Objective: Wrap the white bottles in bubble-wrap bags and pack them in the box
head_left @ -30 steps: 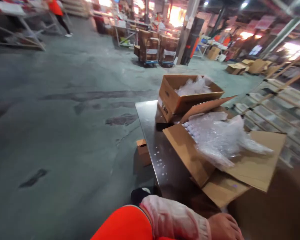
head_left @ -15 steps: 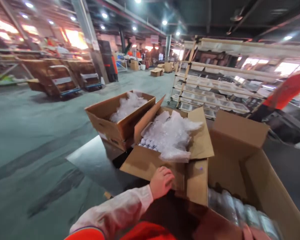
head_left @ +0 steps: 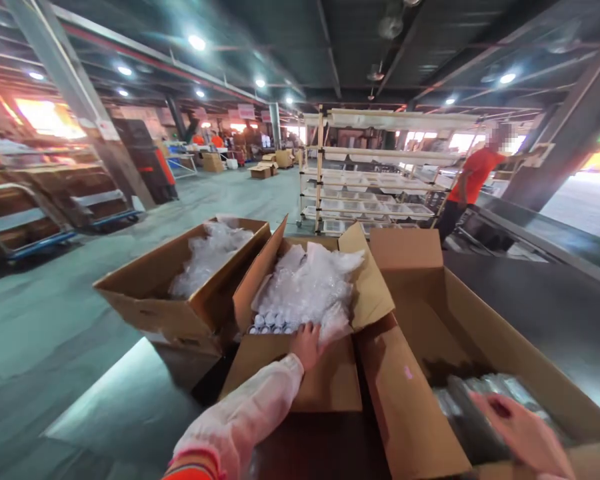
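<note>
My left hand [head_left: 307,345] reaches over the near flap of the middle cardboard box [head_left: 300,383]. Its slightly bent, parted fingers rest at the lower edge of crumpled bubble wrap [head_left: 307,283]. Beside those fingers, several white-capped items [head_left: 270,323] show in rows under the wrap. My right hand [head_left: 523,427] is inside the right-hand cardboard box [head_left: 525,363], over a row of clear, shiny containers [head_left: 500,387]. Its thumb and forefinger curve with a dark gap between them. Motion blur hides whether it grips a container.
A third box [head_left: 145,310] with bubble wrap stands at the left. Behind the boxes is a rack [head_left: 360,180] of trays. A person in orange [head_left: 473,177] stands at the far right. Trolleys [head_left: 30,220] stand on the left floor, near a slanted pillar [head_left: 75,100].
The view has swung right. My left hand has moved from the near flap up to the bubble wrap. My right hand has come further into view over the clear containers.
</note>
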The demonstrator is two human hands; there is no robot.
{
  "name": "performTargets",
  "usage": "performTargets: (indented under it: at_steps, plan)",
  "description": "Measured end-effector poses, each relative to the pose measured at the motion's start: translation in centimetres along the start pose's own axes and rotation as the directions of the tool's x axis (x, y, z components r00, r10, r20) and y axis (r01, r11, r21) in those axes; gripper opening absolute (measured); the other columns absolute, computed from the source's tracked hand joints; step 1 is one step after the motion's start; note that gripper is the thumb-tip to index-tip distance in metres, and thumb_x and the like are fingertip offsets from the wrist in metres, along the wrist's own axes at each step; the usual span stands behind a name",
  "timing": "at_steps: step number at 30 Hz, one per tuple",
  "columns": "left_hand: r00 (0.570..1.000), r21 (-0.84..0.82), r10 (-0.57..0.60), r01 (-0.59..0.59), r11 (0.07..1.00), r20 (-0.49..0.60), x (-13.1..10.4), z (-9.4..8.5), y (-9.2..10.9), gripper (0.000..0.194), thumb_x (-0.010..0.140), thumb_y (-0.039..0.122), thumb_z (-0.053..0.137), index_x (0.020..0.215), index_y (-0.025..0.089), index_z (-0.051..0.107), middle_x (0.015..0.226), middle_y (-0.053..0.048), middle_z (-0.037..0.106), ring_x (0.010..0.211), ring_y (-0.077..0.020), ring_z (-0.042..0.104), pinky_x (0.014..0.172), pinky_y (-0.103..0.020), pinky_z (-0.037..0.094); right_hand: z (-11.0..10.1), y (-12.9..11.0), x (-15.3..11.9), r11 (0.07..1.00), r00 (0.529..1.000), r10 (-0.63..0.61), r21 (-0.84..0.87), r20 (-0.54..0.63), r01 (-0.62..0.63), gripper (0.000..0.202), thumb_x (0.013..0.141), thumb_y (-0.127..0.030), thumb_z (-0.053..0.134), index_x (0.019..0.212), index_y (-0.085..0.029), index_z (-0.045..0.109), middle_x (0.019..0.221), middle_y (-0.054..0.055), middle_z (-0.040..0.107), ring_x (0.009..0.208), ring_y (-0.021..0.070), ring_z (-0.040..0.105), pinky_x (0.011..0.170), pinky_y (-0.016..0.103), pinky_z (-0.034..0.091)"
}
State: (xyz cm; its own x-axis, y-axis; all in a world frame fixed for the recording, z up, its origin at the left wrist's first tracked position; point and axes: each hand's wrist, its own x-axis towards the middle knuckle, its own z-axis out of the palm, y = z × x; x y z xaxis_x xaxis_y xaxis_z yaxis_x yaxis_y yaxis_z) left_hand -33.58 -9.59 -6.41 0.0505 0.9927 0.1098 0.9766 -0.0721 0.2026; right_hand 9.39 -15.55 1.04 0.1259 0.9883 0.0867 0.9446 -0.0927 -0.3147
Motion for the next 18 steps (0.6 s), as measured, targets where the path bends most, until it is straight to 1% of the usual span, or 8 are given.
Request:
performTargets:
  at_steps: [1,3,5,8,10,12,14,18]
  plan:
    - [1.0,0.003,-0.016,0.016,1.0,0.015,0.1,-0.1,-0.2,0.049,0.084,0.047,0.043,0.12,0.016,0.051,0.115,-0.015,0.056,0.107,-0.0285,0.052,0.086,-0.039,0.043,0.6,-2.7,-0.8,0.997,0.995,-0.077,0.018,0.061,0.076,0.031,0.07,-0.058,0.051,0.079,-0.034,0.067,0.095,0.008,0.071,0.087,0.0254,0.067,0.076,0.035,0.049]
    - [0.997,0.009,0.014,-0.015,1.0,0.077,0.7,-0.6,-0.5,0.056,0.08,0.058,0.045,0.112,0.014,0.055,0.112,-0.016,0.058,0.106,-0.0299,0.053,0.086,-0.039,0.043,2.1,-7.1,-2.5,0.98,0.968,-0.198,0.005,0.153,0.2,0.057,0.063,-0.054,0.061,0.113,-0.026,0.058,0.117,0.009,0.064,0.107,0.0296,0.059,0.09,0.037,0.047]
    - [0.982,-0.002,0.101,-0.102,0.995,0.16,1.5,-1.2,-0.8,0.068,0.067,0.068,0.055,0.11,0.014,0.057,0.112,-0.016,0.059,0.106,-0.0318,0.054,0.088,-0.039,0.043,3.6,-9.8,-3.9,0.99,0.973,-0.089,-0.093,0.213,0.11,0.067,0.07,-0.044,0.059,0.13,-0.017,0.043,0.118,0.015,0.062,0.103,0.0319,0.062,0.085,0.04,0.048]
    - [0.938,-0.004,0.207,-0.214,0.977,0.279,2.4,-1.9,-0.6,0.079,0.051,0.066,0.07,0.11,0.015,0.059,0.112,-0.014,0.06,0.104,-0.0329,0.054,0.087,-0.039,0.044,4.4,-11.2,-4.5,0.964,0.961,0.1,-0.262,0.256,-0.03,0.039,0.084,-0.033,0.047,0.119,-0.014,0.049,0.098,0.016,0.069,0.089,0.0331,0.066,0.074,0.041,0.05]
    - [0.921,0.032,0.202,-0.225,0.974,0.334,2.6,-1.9,0.1,0.077,0.049,0.058,0.076,0.11,0.014,0.058,0.111,-0.014,0.062,0.105,-0.0334,0.052,0.086,-0.04,0.044,4.3,-11.7,-3.7,0.954,0.96,0.12,-0.295,0.251,-0.042,0.024,0.087,-0.03,0.048,0.102,-0.014,0.055,0.091,0.017,0.07,0.089,0.0328,0.067,0.072,0.038,0.049]
    - [0.923,0.082,0.151,-0.192,0.978,0.354,2.7,-1.2,1.2,0.076,0.049,0.049,0.08,0.111,0.011,0.057,0.111,-0.015,0.061,0.109,-0.036,0.048,0.087,-0.045,0.042,4.2,-12.3,-1.9,0.955,0.969,0.148,-0.284,0.199,-0.088,0.023,0.086,-0.03,0.052,0.099,-0.011,0.055,0.09,0.021,0.069,0.089,0.0331,0.067,0.072,0.037,0.049]
    - [0.927,0.112,0.118,-0.167,0.98,0.356,2.8,-0.2,2.5,0.069,0.055,0.04,0.08,0.111,0.007,0.055,0.11,-0.017,0.06,0.116,-0.0378,0.041,0.092,-0.051,0.036,4.6,-12.9,0.3,0.953,0.967,0.179,-0.277,0.182,-0.125,0.029,0.088,-0.034,0.051,0.104,-0.009,0.053,0.096,0.023,0.067,0.096,0.0322,0.064,0.077,0.036,0.048]
    - [0.926,0.124,0.104,-0.159,0.98,0.364,3.6,1.0,3.8,0.032,0.078,0.027,0.062,0.097,0.002,0.057,0.099,-0.015,0.062,0.116,-0.0327,0.04,0.095,-0.051,0.029,5.8,-13.3,3.5,0.943,0.954,0.251,-0.262,0.164,-0.204,0.035,0.086,-0.035,0.053,0.106,-0.007,0.051,0.101,0.024,0.065,0.099,0.0326,0.063,0.079,0.037,0.048]
